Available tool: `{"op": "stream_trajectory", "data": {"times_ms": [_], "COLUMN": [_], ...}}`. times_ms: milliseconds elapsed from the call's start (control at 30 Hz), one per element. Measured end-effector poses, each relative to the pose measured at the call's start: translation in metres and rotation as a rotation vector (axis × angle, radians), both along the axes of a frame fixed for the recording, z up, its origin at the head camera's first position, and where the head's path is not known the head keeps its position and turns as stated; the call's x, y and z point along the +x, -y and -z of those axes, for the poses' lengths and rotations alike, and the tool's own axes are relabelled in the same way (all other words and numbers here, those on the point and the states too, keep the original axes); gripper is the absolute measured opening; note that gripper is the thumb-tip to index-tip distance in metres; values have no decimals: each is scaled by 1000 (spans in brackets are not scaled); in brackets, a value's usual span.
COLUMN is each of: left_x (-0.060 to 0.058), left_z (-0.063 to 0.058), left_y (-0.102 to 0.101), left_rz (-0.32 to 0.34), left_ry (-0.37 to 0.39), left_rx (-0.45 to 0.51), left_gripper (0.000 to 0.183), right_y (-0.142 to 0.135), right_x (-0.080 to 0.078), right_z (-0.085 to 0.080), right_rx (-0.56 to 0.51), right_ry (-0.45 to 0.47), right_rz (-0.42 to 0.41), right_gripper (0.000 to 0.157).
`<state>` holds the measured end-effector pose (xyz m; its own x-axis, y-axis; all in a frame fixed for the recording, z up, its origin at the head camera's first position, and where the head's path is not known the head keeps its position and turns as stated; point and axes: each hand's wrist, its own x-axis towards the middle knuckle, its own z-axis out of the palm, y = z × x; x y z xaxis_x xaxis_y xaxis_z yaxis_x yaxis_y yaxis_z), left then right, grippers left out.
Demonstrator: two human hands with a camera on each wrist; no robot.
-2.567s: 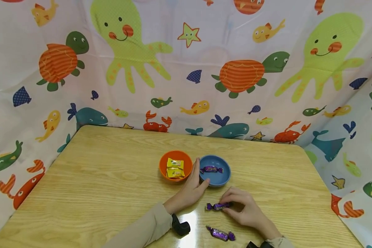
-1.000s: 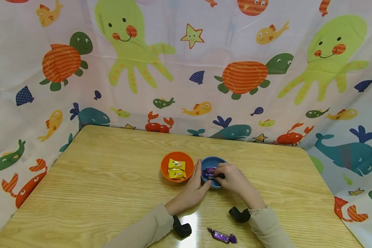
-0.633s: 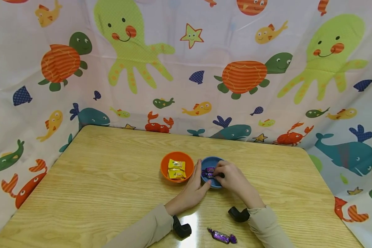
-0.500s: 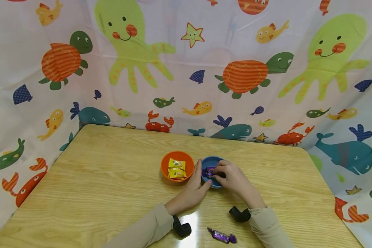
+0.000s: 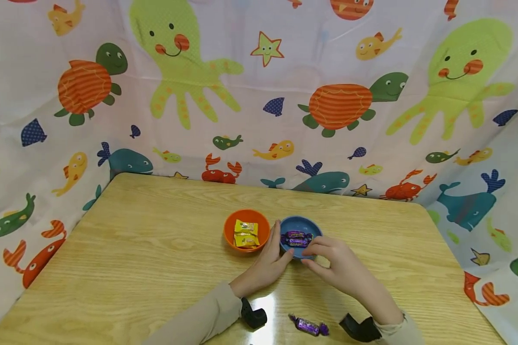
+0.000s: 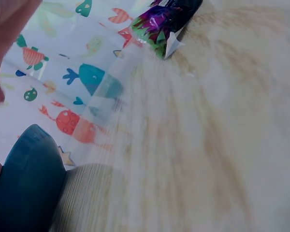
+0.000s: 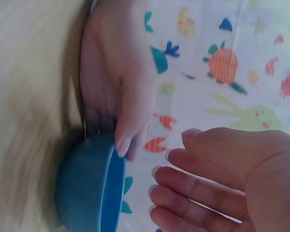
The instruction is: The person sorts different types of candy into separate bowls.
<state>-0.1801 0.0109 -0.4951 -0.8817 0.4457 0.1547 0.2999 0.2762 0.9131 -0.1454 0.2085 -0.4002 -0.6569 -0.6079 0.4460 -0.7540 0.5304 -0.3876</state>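
My left hand [image 5: 266,264] stays at the left side of the blue bowl [image 5: 286,222], fingers straight along its outside and thumb by the front rim. Two purple twist-wrapped candies [image 5: 296,238] lie side by side in that bowl. Over the bowl's front right rim is my right hand [image 5: 343,268], with nothing between thumb and fingers; the right wrist view shows its fingers [image 7: 193,179] loosely extended. A third purple candy [image 5: 307,327] lies on the table near the front, and part of a purple wrapper [image 6: 157,24] appears in the left wrist view.
Left of my left hand stands an orange bowl [image 5: 228,227] holding yellow-wrapped sweets [image 5: 246,234]. Both are on a wooden table [image 5: 155,230]. A curtain [image 5: 259,96] printed with sea animals hangs behind it and at the sides.
The right hand picked up a purple candy from the table, placed it in the blue bowl beside the first, let go and drew back toward the front right. The left hand stayed put.
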Motion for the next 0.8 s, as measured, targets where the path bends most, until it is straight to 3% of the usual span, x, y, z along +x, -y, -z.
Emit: {"op": "stream_trajectory", "data": {"times_ms": [100,233,300,400,467,633,800], "left_x": [0,0,-1,-1,-1,-2,-3], "left_z": [0,0,1,0,-1,0,0], "left_y": [-2,-3,-3,-3,-3,-3,-4], "left_rz": [-10,-19,-16,-14,-10,-11,-8], "left_ry": [10,19,19,18,18,23,18], "left_rx": [3,6,4,-2,-5,-8,-5], "left_gripper": [80,81,81,81,81,81,81], "right_y": [-2,-7,-9,-9,-8,-7,-7], "right_x": [17,41,50,60,63,68,70], "right_z": [-1,1,1,5,10,31,42], "right_rx": [-1,67,147,270,314,283,231], "right_ry": [-18,80,271,530,625,472,390], "right_rz": [-54,-102,-86,-42,-26,-102,-104], "right_gripper": [23,20,18,29,31,23,16]}}
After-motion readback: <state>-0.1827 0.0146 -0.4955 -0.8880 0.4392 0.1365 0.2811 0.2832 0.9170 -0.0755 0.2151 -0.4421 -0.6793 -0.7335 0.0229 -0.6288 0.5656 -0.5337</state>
